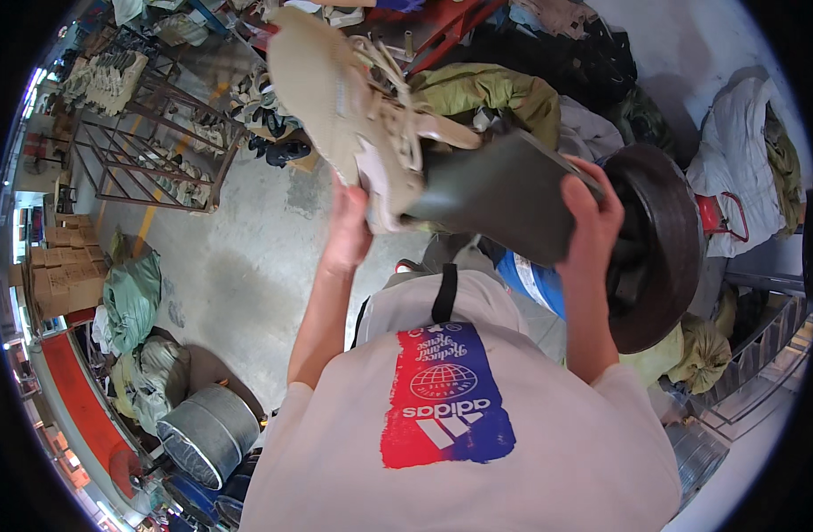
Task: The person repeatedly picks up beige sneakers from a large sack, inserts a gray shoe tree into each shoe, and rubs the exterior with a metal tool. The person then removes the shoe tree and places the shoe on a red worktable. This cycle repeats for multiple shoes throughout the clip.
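Note:
Held up in front of me is a beige lace-up sneaker (322, 97), its toe pointing to the far left. My left hand (348, 232) grips the sneaker near its heel, the fingers partly hidden behind it. Out of the shoe's opening sticks a smooth dark grey shoe last (504, 197), a broad block at its outer end. My right hand (593, 213) is closed round that outer end, fingers over the top edge. How deep the last sits inside the shoe is hidden.
Close on the right stands a dark round-rimmed tub (672, 239), with a blue drum (526, 275) beside it. Green cloth (490, 89) and sacks lie beyond. Metal racks (145, 160) with shoes stand at the far left. A metal drum (207, 434) is at the near left.

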`<action>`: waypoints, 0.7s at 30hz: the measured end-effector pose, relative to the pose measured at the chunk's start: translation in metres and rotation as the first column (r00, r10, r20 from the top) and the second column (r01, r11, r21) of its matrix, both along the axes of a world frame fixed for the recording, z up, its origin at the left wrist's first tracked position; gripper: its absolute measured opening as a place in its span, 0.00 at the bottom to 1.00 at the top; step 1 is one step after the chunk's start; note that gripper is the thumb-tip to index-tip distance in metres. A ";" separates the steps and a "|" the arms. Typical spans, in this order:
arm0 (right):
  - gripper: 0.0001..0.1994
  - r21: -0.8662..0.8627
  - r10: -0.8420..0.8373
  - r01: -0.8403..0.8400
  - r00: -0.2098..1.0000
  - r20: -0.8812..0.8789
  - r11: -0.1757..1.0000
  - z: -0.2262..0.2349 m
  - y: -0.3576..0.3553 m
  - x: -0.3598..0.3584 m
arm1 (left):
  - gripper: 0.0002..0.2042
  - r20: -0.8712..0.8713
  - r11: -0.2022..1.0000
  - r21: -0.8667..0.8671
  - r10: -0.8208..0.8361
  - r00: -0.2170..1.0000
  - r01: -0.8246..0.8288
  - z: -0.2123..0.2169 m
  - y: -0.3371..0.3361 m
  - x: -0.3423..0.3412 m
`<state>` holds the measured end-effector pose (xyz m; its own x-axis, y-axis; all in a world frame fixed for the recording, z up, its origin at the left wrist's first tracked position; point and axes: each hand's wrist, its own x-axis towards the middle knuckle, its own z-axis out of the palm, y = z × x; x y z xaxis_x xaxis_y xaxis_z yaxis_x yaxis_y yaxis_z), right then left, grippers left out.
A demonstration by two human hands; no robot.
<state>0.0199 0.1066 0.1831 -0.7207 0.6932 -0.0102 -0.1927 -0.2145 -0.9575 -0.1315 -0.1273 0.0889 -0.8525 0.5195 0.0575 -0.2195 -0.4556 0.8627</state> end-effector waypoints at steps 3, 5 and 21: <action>0.17 -0.184 0.081 -0.089 0.996 -0.046 0.979 -0.010 -0.042 -0.047 | 0.47 0.173 0.994 0.097 -0.065 0.983 0.049 -0.011 -0.009 0.003; 0.20 -0.382 0.197 -0.207 0.978 -0.065 0.901 -0.016 -0.050 -0.062 | 0.42 0.212 0.994 0.096 0.022 0.977 -0.043 -0.027 -0.014 -0.006; 0.43 0.680 0.614 -0.478 0.787 0.052 0.556 -0.057 -0.115 -0.227 | 0.33 0.298 0.811 0.585 -0.199 0.934 -0.014 -0.057 -0.023 -0.237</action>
<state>-0.2067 -0.0079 0.1263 -0.9031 -0.0518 0.4263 -0.4213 0.2990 -0.8562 -0.3686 -0.1506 0.0319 -0.8237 0.5593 0.0934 -0.5073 -0.8004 0.3194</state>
